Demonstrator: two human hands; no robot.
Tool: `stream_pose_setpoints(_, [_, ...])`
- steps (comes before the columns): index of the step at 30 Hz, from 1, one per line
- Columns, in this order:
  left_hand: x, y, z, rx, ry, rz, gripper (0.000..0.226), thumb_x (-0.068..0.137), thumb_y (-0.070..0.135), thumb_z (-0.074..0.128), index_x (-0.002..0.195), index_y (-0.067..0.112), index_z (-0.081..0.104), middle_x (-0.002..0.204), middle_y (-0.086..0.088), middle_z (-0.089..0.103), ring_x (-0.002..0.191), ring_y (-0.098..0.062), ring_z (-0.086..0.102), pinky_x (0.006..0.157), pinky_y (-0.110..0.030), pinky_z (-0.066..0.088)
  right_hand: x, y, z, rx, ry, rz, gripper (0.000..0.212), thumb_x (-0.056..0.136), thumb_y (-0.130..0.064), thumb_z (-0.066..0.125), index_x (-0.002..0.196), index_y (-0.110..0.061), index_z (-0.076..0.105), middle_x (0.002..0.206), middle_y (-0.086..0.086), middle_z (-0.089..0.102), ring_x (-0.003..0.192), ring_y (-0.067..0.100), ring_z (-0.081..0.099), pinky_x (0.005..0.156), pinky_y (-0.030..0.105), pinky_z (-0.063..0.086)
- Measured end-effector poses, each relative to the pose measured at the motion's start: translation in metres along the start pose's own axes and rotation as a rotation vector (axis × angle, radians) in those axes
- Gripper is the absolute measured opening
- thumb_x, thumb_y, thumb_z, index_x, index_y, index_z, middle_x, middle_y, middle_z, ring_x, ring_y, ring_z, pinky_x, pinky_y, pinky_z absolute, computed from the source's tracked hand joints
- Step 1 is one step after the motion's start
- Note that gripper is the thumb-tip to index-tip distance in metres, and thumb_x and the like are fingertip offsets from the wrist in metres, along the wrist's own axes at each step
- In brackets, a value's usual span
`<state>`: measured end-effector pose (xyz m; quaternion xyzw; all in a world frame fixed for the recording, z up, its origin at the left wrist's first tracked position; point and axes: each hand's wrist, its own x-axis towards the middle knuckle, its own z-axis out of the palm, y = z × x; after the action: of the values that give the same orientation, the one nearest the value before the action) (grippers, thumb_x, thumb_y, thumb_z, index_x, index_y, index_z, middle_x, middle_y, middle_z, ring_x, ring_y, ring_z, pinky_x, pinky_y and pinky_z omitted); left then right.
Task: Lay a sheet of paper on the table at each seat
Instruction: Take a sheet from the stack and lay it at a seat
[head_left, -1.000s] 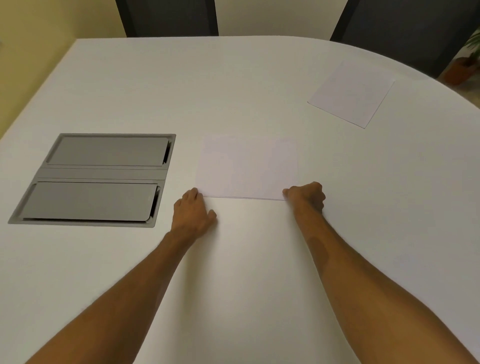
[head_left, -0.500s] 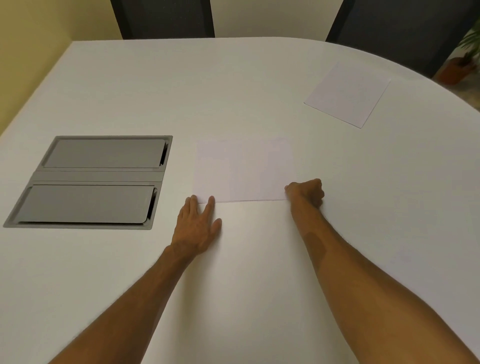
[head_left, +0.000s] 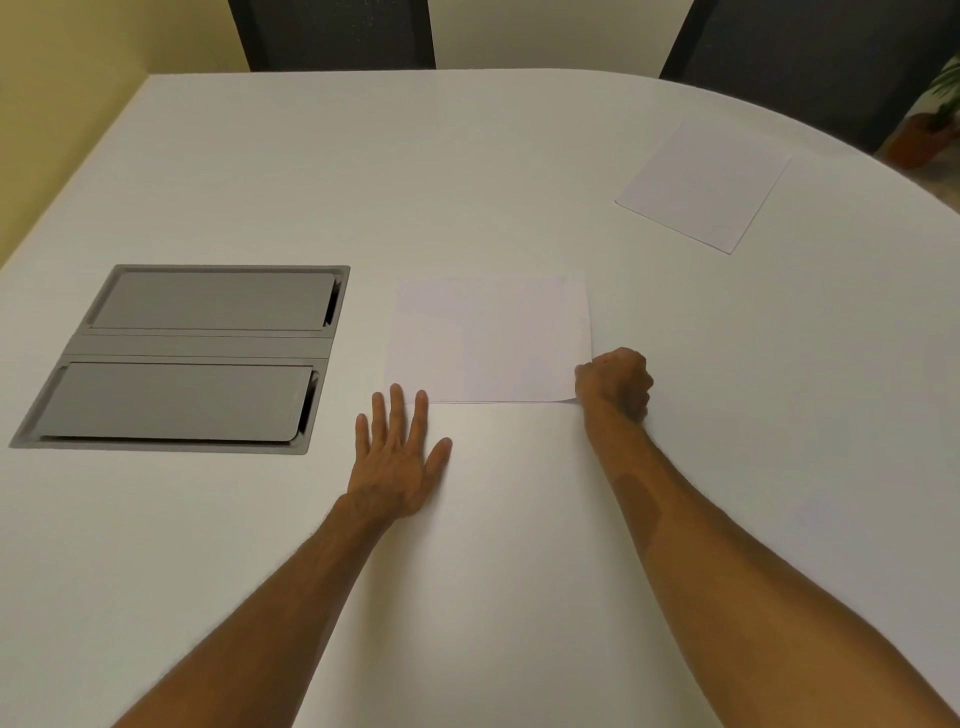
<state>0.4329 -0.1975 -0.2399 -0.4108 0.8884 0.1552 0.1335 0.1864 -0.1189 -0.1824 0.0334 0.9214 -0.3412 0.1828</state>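
Your right hand's fingers (head_left: 618, 376) are curled shut on the lower right corner of the sheet of paper (head_left: 488, 340) in the middle of the frame, so slide it gently while your flat, spread left hand (head_left: 397, 457) touches its lower left edge.

Evenly lit from above – soft, warm, moderately bright. Faint diffuse shadows beside both forearms on the table (head_left: 519, 182); no hard glare on its matte white top. Sharp throughout the centre, slightly soft toward the far chairs (head_left: 332, 31). Strong wide-angle bowing of the table's edges – most marked at upper right.
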Motion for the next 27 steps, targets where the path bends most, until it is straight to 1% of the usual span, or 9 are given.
stream_pose_setpoints(6, [0.001, 0.0, -0.008, 0.065, -0.021, -0.004, 0.076, 0.1, 0.062, 0.011, 0.156, 0.022, -0.021, 0.164, -0.012, -0.027, 0.151, -0.035, -0.025, 0.123, -0.056, -0.01, -0.004, 0.009, -0.006, -0.046, 0.069, -0.152, 0.013, 0.091, -0.017, 0.069, 0.099, -0.009, 0.072, 0.104, 0.01, 0.073, 0.098, 0.031, 0.067, 0.094, 0.043, 0.05])
stream_pose_setpoints(8, [0.001, -0.002, -0.011, 0.081, -0.021, 0.005, 0.076, 0.099, 0.064, 0.011, 0.158, 0.025, -0.017, 0.166, -0.01, -0.022, 0.152, -0.034, -0.024, 0.122, -0.056, -0.009, -0.006, 0.011, -0.007, -0.029, 0.106, -0.197, 0.011, 0.091, -0.017, 0.068, 0.097, -0.009, 0.072, 0.103, 0.009, 0.072, 0.096, 0.03, 0.066, 0.084, 0.038, 0.052])
stream_pose_setpoints(10, [-0.001, -0.003, -0.015, 0.066, -0.018, 0.021, 0.076, 0.098, 0.066, 0.012, 0.158, 0.028, -0.015, 0.167, -0.008, -0.021, 0.152, -0.032, -0.024, 0.122, -0.056, -0.01, -0.009, 0.011, -0.008, 0.043, 0.132, -0.189, 0.008, 0.091, -0.016, 0.068, 0.092, -0.01, 0.072, 0.099, 0.009, 0.073, 0.088, 0.029, 0.065, 0.073, 0.032, 0.046])
stream_pose_setpoints(12, [-0.006, -0.003, -0.021, -0.001, -0.012, 0.026, 0.077, 0.098, 0.067, 0.016, 0.158, 0.03, -0.016, 0.166, -0.007, -0.023, 0.152, -0.03, -0.024, 0.122, -0.054, -0.01, -0.011, 0.009, -0.011, 0.149, 0.124, -0.164, 0.005, 0.089, -0.013, 0.067, 0.088, -0.011, 0.071, 0.094, 0.01, 0.073, 0.081, 0.028, 0.061, 0.074, 0.032, 0.045])
stream_pose_setpoints(15, [-0.019, 0.0, -0.03, -0.244, -0.003, 0.014, 0.08, 0.098, 0.065, 0.028, 0.159, 0.03, -0.01, 0.167, -0.005, -0.019, 0.153, -0.025, -0.02, 0.124, -0.048, -0.007, -0.01, 0.009, -0.021, 0.298, 0.062, -0.127, 0.009, 0.086, -0.008, 0.067, 0.087, -0.014, 0.073, 0.086, 0.004, 0.069, 0.079, 0.03, 0.07, 0.084, 0.041, 0.058])
stream_pose_setpoints(19, [-0.06, -0.005, -0.04, -0.687, 0.096, -0.068, 0.079, 0.098, 0.06, 0.044, 0.161, 0.026, 0.011, 0.169, 0.003, 0.004, 0.156, -0.014, 0.001, 0.125, -0.037, 0.009, -0.022, 0.009, -0.037, 0.54, -0.027, -0.044, 0.016, 0.083, 0.0, 0.072, 0.081, -0.016, 0.074, 0.095, 0.006, 0.069, 0.047, 0.022, 0.069, 0.055, 0.032, 0.062])
stream_pose_setpoints(21, [-0.078, -0.008, -0.045, -0.852, 0.183, -0.117, 0.073, 0.098, 0.055, 0.05, 0.159, 0.023, 0.023, 0.166, 0.003, 0.024, 0.151, -0.016, 0.025, 0.122, -0.034, 0.024, -0.033, 0.009, -0.045, 0.621, -0.078, -0.025, 0.02, 0.083, 0.004, 0.071, 0.078, -0.016, 0.072, 0.104, 0.011, 0.068, 0.055, 0.027, 0.072, 0.053, 0.029, 0.061])
stream_pose_setpoints(23, [-0.095, -0.014, -0.05, -1.05, 0.231, -0.261, 0.07, 0.096, 0.053, 0.056, 0.156, 0.025, 0.032, 0.158, 0.003, 0.039, 0.139, -0.017, 0.046, 0.109, -0.03, 0.036, -0.047, 0.009, -0.051, 0.663, -0.131, -0.033, 0.02, 0.083, 0.007, 0.071, 0.08, -0.013, 0.072, 0.11, 0.014, 0.066, 0.068, 0.033, 0.074, 0.056, 0.03, 0.062])
stream_pose_setpoints(27, [-0.132, -0.033, -0.055, -1.453, 0.228, -0.518, 0.074, 0.094, 0.054, 0.057, 0.155, 0.021, 0.029, 0.149, -0.004, 0.048, 0.122, -0.022, 0.057, 0.106, -0.043, 0.048, -0.087, 0.008, -0.06, 0.711, -0.284, -0.093, 0.018, 0.084, 0.006, 0.071, 0.083, -0.012, 0.07, 0.104, 0.018, 0.067, 0.067, 0.027, 0.072, 0.063, 0.033, 0.063])
